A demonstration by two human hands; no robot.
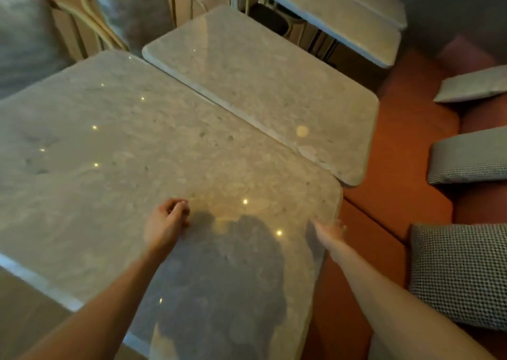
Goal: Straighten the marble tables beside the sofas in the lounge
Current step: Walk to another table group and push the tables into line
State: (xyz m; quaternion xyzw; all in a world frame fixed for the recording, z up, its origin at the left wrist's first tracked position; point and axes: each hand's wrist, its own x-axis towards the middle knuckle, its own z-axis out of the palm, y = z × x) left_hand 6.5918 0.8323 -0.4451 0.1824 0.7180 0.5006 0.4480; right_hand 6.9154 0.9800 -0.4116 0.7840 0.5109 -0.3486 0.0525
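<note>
A large grey marble table (115, 167) fills the near left of the head view. A second marble table (260, 85) stands beyond it, its long edge meeting the first at a slight angle. A third marble table (337, 11) stands farther back. My left hand (166, 219) rests on top of the near table with its fingers loosely curled and nothing in it. My right hand (329, 230) is at the near table's right edge, by the rounded corner, fingers against the rim; whether it grips the edge is unclear.
An orange-brown sofa seat (406, 140) runs along the right with several grey checked cushions (461, 272) on it. Wire-framed chairs with grey cushions (131, 11) stand at the back left. Ceiling lights reflect in the marble.
</note>
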